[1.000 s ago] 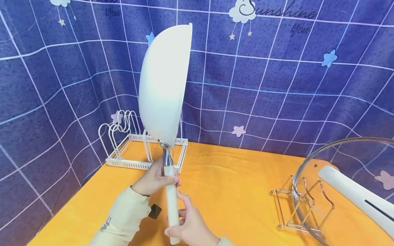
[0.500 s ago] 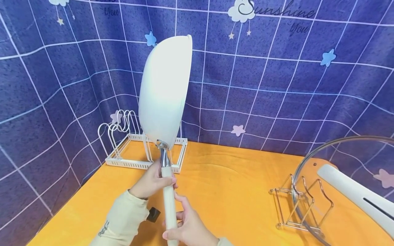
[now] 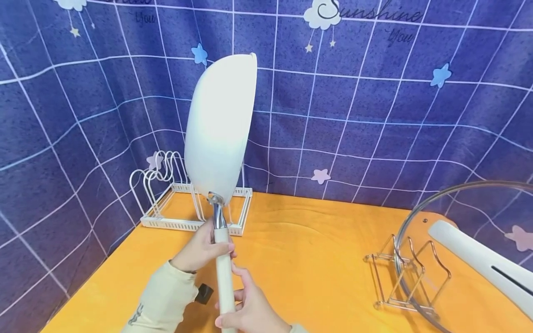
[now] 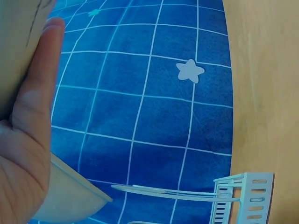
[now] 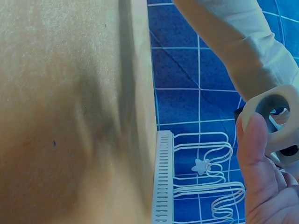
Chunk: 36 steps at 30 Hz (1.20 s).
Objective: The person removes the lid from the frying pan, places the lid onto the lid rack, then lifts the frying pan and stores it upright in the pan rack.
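Observation:
A white deep pan (image 3: 220,125) is held up on its edge, rim to the right, its long pale handle (image 3: 225,277) slanting down toward me. My left hand (image 3: 204,247) grips the upper handle just below the metal neck (image 3: 218,216). Lower down, my right hand (image 3: 254,305) holds the handle near its end, thumb across the front. In the right wrist view the handle's ring-shaped end (image 5: 254,105) shows beside my thumb. Behind the pan stands a white rack (image 3: 179,224) with upright wire loops; the pan overlaps its right part in the head view.
At the right, a copper-coloured wire stand (image 3: 404,305) holds a large clear lid (image 3: 416,210) upright. A white slotted handle (image 3: 470,254) projects beside it. An orange cloth (image 3: 316,259) covers the table, and a blue gridded curtain (image 3: 366,152) hangs behind and at the left.
The pan's top has come down and the whole pan has shifted slightly left, with both hands moving along. Their grips on the handle stay the same.

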Available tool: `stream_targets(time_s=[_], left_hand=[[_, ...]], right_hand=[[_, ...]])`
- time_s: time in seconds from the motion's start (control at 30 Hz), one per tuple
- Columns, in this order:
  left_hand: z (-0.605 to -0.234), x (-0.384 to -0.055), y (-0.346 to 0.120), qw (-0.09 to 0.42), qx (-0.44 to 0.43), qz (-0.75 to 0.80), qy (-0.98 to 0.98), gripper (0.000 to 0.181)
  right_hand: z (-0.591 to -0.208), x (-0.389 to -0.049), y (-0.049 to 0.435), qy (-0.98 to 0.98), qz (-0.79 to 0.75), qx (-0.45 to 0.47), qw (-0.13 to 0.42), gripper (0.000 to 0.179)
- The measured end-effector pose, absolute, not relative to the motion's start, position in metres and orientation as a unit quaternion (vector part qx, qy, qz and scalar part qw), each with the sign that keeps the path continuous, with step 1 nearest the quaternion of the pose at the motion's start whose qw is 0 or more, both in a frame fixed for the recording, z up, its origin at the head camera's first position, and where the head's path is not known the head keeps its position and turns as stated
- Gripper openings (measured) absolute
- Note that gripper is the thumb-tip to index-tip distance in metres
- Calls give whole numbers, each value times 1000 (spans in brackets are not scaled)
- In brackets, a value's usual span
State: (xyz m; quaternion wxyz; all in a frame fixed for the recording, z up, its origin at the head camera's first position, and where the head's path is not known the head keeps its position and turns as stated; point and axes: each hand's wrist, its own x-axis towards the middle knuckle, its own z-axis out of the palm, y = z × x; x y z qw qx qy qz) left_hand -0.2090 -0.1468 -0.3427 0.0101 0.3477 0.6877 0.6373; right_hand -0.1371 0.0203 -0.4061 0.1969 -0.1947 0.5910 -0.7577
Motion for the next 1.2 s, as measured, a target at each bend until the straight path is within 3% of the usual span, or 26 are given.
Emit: stream_targets(time_s=[1.2], left_hand=[[-350, -212, -152, 24, 320, 647, 692, 29]], right_hand=[[-407, -138, 17, 583, -760, -186, 221, 92]])
